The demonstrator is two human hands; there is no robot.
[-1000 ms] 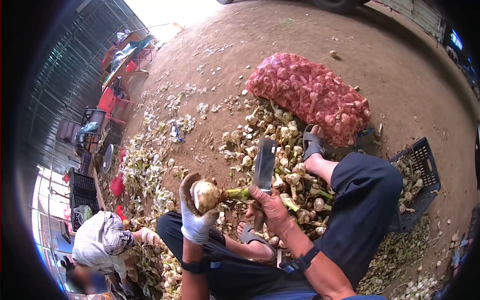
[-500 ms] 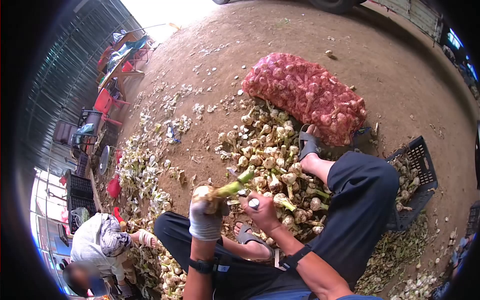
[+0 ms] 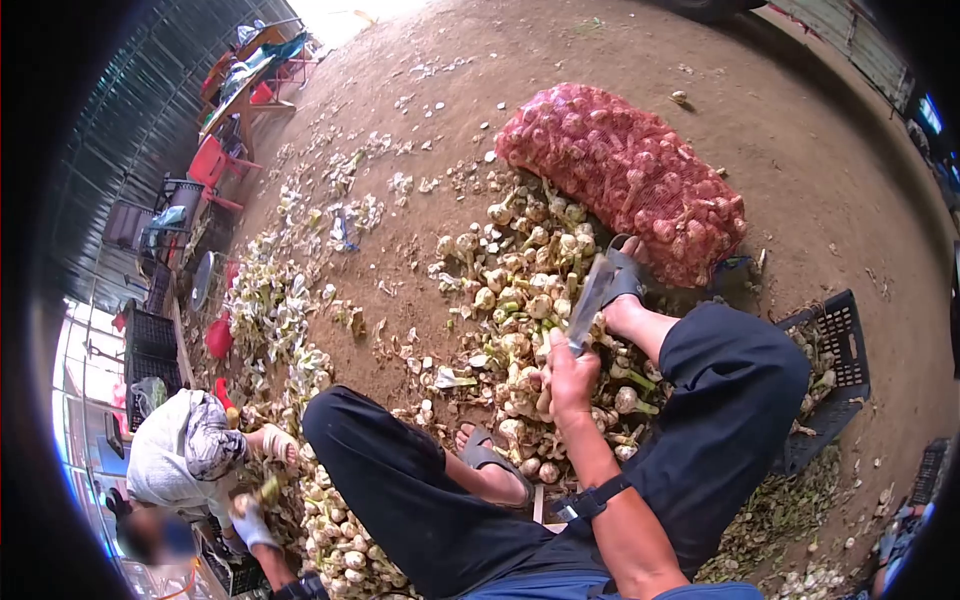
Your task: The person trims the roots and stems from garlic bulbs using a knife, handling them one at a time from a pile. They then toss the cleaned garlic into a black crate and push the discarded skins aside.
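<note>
Grey-bladed knife [image 3: 592, 297] slanted, right of centre; pale garlic bulb [image 3: 242, 504], greenish stem attached, blurred, lower left.

Right of centre, the right hand [image 3: 572, 382] grips a knife [image 3: 590, 303] above loose garlic [image 3: 515, 345]; lower left, the gloved left hand [image 3: 253, 526] meets a blurred bulb [image 3: 243, 504]; upper right, a red mesh sack [image 3: 625, 180] lies.

red chair [image 3: 208, 162], corrugated wall [image 3: 130, 150], dark tire [image 3: 708, 8]

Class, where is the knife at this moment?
In the head view, the knife is right of centre, gripped in the right hand, its blade seen against the garlic pile beside the right foot's sandal.
</note>
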